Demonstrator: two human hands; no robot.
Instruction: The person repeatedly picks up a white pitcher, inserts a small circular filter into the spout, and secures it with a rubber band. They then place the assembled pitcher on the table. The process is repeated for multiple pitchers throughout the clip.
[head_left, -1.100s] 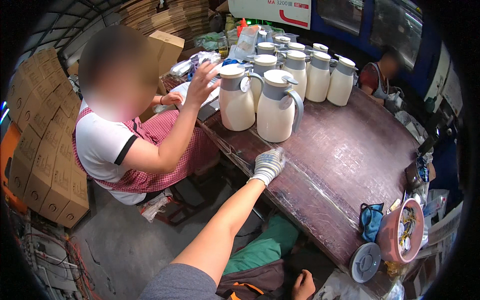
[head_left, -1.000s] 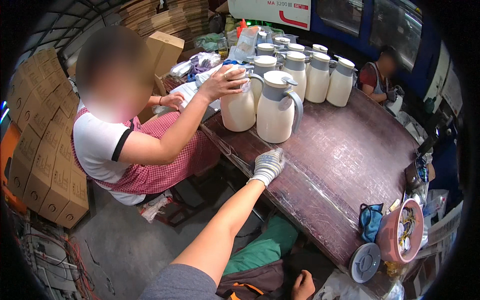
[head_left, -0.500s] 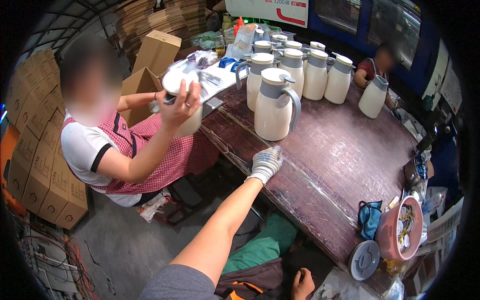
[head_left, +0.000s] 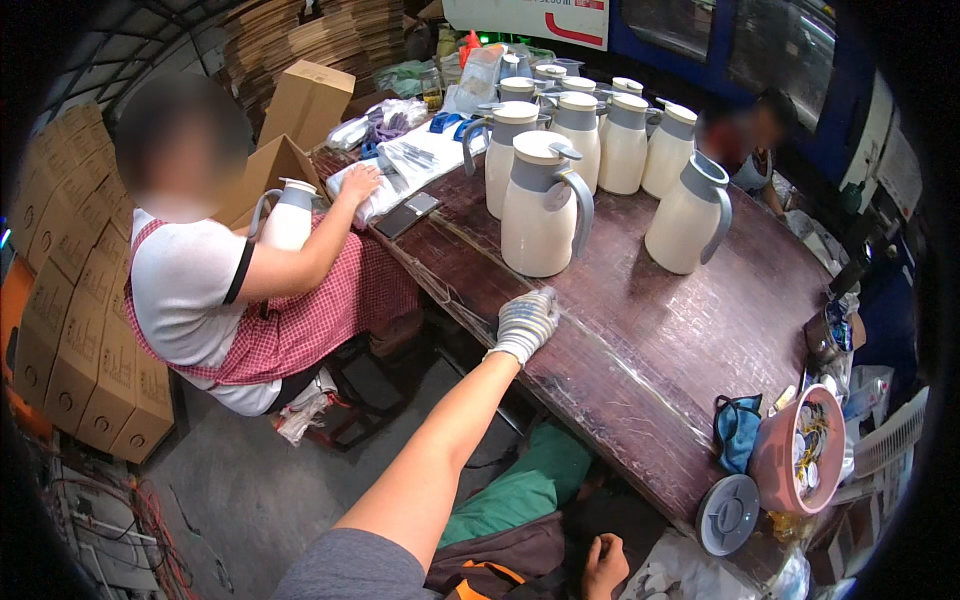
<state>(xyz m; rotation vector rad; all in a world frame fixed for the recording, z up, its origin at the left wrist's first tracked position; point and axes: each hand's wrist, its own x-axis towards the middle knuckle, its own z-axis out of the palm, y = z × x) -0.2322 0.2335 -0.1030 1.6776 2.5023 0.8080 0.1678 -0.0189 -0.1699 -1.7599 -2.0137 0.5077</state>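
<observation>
My left hand [head_left: 527, 322], in a striped knit glove, rests closed on the near edge of the dark table [head_left: 640, 340]. Nothing shows in its fingers. Just beyond it stands a cream thermos jug [head_left: 536, 225] with a white lid and grey handle. To the right of that is a lidless cream jug [head_left: 682, 222] with a grey collar, its mouth uncovered. At the lower edge, my bare right hand [head_left: 604, 566] hangs low beside dark cloth, fingers curled in, with nothing visible in them.
Several lidded jugs [head_left: 576, 132] crowd the far table. At left, a co-worker in a checked apron has a jug [head_left: 289, 216] on the lap and one hand on plastic bags [head_left: 375, 195]. A pink basin [head_left: 800, 455], blue mask [head_left: 738, 437] and grey round lid [head_left: 728, 515] sit lower right.
The co-worker at left has lowered a jug to the lap and reached to the plastic bags. The lidless jug has come nearer from the far right. Both my hands have stayed put.
</observation>
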